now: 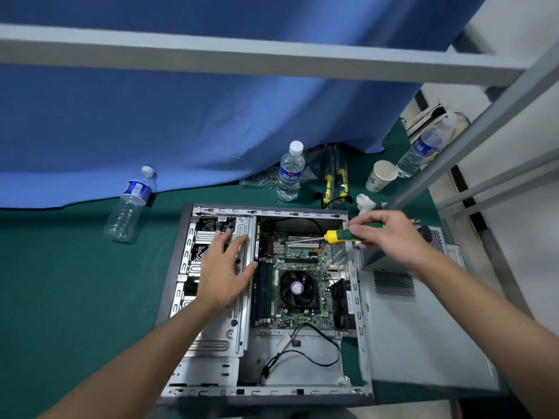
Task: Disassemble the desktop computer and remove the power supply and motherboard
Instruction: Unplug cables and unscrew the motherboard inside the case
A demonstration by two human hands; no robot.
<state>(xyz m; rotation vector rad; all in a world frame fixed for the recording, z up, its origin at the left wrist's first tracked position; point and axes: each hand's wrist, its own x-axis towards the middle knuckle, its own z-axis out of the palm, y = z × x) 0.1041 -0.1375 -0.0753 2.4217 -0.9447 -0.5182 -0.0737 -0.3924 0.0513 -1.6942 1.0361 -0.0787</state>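
Left hand [225, 267] lies with fingers spread on the drive cage [239, 297], bracing the case [360, 313]. Right hand [390, 237], at two o'clock, has its fingers gripping the screwdriver [320, 237], tip on the motherboard [302, 261], likely on a mounting screw.

There is one camera, on my head, looking forward and steeply down over my forearms, which reach in from the bottom corners. It sits close above the open computer case [266, 300], which fills the lower middle. My left hand [225, 270] and right hand [390, 237] fall near the centre. The wide lens bends the edges, so the green surface [75, 282], blue curtain [196, 116] and grey shelf frame [242, 58] curve overhead.
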